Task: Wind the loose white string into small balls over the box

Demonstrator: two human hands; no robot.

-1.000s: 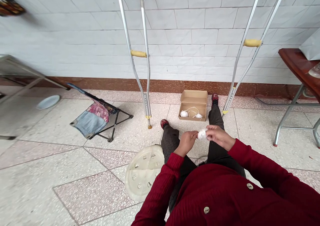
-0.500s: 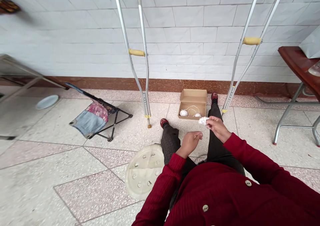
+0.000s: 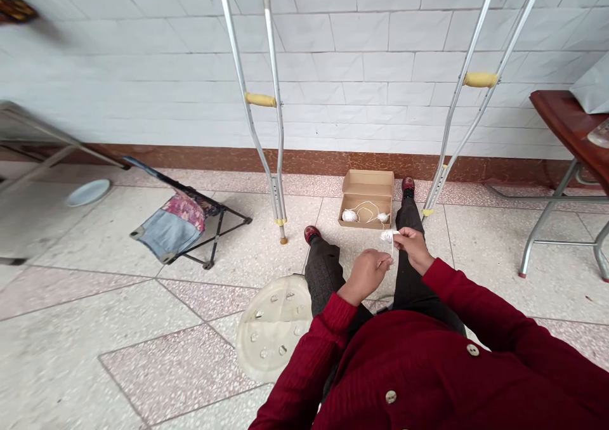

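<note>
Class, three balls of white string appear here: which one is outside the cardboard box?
The ball pinched in the person's right hand; the other two balls lie inside the cardboard box, linked by string.

Twine balls (image 3: 349, 215) lie in a cardboard box (image 3: 366, 182) between crutches (image 3: 278, 144).

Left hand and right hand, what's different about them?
The right hand pinches a small white string bundle, while the left hand has no bundle in it. The right hand is also higher and farther from the person's body, and the left hand is lower and closer. Both hands are bare and come out of red sleeves.
</note>
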